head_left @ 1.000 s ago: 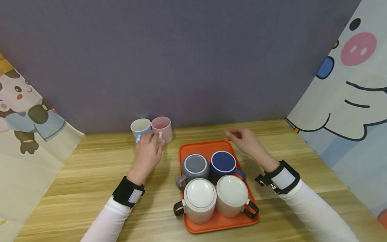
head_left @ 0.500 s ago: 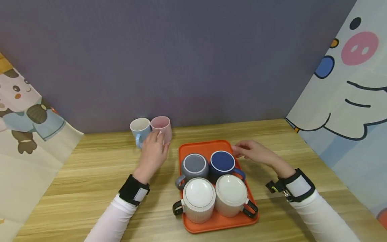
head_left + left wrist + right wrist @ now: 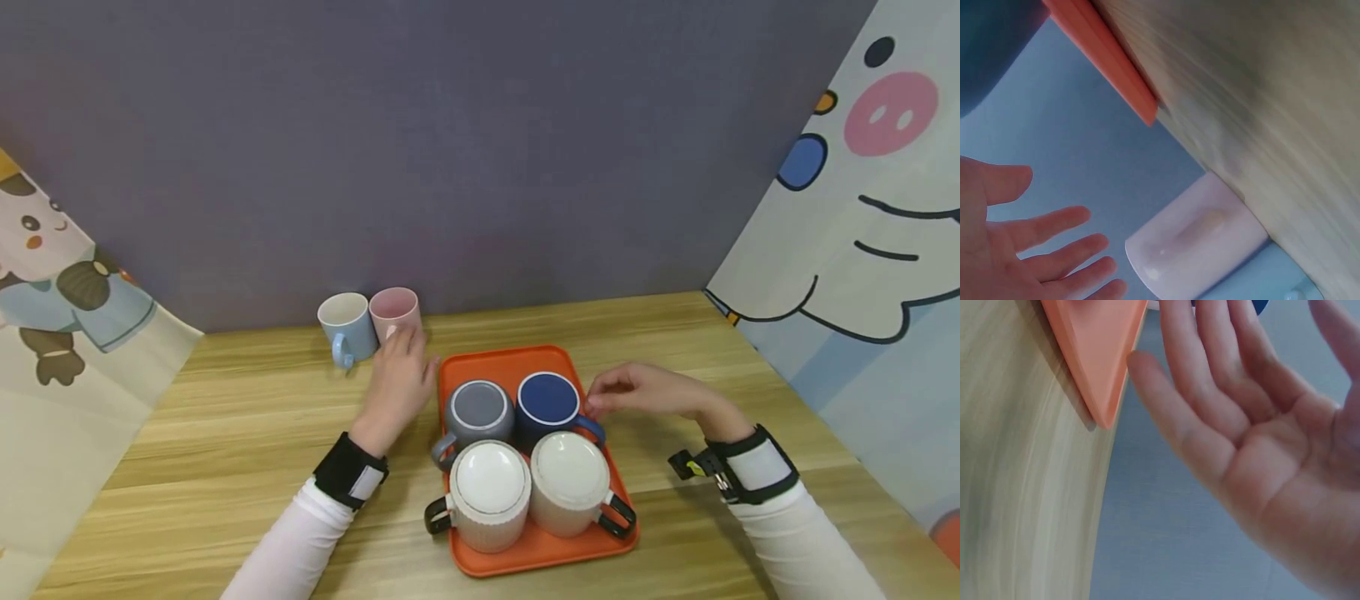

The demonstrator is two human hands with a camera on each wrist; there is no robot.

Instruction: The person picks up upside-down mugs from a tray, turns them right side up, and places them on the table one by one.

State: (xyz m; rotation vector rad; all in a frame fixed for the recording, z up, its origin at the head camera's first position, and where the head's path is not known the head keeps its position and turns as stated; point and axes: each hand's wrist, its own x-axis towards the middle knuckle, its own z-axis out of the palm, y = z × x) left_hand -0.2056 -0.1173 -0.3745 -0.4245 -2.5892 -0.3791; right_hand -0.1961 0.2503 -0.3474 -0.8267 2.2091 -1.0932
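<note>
My left hand (image 3: 400, 379) is spread in front of the pink mug (image 3: 395, 310); in the left wrist view a gap shows between its straight fingers (image 3: 1072, 247) and that mug. Beside it, the light blue mug (image 3: 349, 329) stands upright, handle toward me. My right hand (image 3: 660, 390) hovers by the right edge of the orange tray (image 3: 495, 364), its fingertips right at the navy mug (image 3: 548, 397). The right wrist view shows that palm with its fingers extended, holding nothing. The navy mug sits upside down on the tray.
Also upside down on the tray are a grey mug (image 3: 480, 406) and two white mugs with black handles, one left (image 3: 492, 479) and one right (image 3: 570, 471). A grey wall panel (image 3: 480, 150) rises behind the wooden table (image 3: 225, 433).
The left hand has shifted right and slightly toward me, away from the light blue mug's handle. The right hand has come down from behind the tray to beside the navy mug.
</note>
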